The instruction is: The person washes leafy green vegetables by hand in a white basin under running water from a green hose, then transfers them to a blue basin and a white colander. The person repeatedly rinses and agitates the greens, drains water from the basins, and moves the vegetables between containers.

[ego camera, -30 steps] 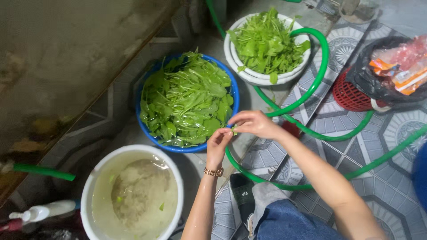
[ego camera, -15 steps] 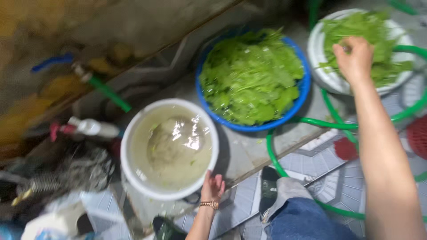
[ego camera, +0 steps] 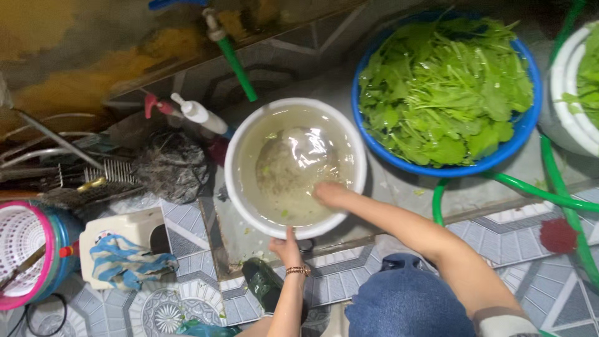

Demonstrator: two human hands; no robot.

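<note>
A white basin of murky water stands on the tiled floor in the middle. My left hand, with a bracelet on the wrist, grips its near rim, thumb on the edge. My right hand reaches in from the right, and its fingers dip into the water, so they are hidden. A blue basin heaped with wet green leaves sits to the upper right. At the right edge is a white bowl holding more leaves.
A green hose loops around the blue basin. A white spray bottle, a dark rag and a pink basket crowd the left. Blue-and-white gloves lie on a white stool. My knee in denim is below.
My right hand left the white bowl of leaves and now dips into the water basin. My left hand moved up onto the basin's rim. The view swung left.
</note>
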